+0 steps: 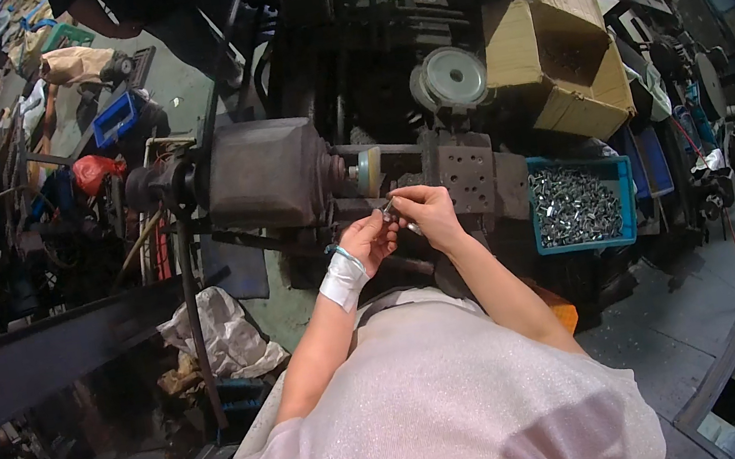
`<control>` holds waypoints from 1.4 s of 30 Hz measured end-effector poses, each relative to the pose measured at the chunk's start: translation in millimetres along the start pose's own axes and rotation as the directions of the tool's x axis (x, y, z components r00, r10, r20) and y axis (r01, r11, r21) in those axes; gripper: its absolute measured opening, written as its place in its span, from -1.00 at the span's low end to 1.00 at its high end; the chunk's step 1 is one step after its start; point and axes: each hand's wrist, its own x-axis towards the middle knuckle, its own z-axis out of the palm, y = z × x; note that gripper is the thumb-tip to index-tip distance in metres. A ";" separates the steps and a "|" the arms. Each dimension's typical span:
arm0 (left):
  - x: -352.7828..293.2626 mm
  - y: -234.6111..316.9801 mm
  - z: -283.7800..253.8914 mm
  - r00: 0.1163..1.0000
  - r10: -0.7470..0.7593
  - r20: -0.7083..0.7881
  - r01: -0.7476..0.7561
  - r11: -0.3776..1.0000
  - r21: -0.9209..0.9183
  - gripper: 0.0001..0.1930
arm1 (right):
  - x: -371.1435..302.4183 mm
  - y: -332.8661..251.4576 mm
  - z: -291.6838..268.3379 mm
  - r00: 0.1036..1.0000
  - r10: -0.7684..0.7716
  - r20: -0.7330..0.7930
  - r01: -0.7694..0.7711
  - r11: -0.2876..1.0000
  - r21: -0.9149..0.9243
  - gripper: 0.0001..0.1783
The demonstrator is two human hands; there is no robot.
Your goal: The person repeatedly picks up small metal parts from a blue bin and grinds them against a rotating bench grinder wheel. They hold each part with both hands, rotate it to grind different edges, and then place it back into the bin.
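In front of the machine, my left hand (371, 238) and my right hand (427, 211) meet with their fingertips together. Between them is a small shiny metal part (388, 209), partly covered by the fingers, so its exact kind is hard to make out. Both hands pinch it. A white wrap and a bluish band circle my left wrist. Just beyond the hands, a pale wheel with a yellowish rim (370, 172) sits on the spindle of a dark machine housing (265, 176). To the right, a teal bin (631, 200) holds many small metal pieces (575, 206).
A perforated metal block (468, 178) stands right of the wheel, with a round metal disc (453, 76) behind it. An open cardboard box (521, 64) is at the back right. A dark post (197, 321) and white sacking (226, 331) are at left. Someone's legs (196, 36) show at the far side.
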 end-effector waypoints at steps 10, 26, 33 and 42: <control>19.0 -7.1 1.3 0.915 0.355 -0.192 -0.213 0.829 0.517 -0.87 | 11.6 12.3 6.0 0.987 0.007 -0.158 -0.016 0.998 -0.054 -0.84; 24.9 -9.5 13.3 0.878 0.402 -0.262 -0.247 0.847 0.470 -0.86 | 25.0 20.2 7.6 0.987 -0.033 -0.160 0.034 0.999 0.004 -0.89; -24.0 -3.6 22.3 0.963 0.220 -0.154 -0.171 0.945 0.280 -0.78 | -2.1 -51.9 -47.7 0.931 0.364 -0.005 -0.265 0.687 0.677 -0.89; -33.4 -14.8 17.0 0.950 0.251 -0.184 -0.185 0.932 0.312 -0.79 | 108.7 -181.0 -284.7 0.874 0.076 -0.480 0.272 0.743 0.612 -0.24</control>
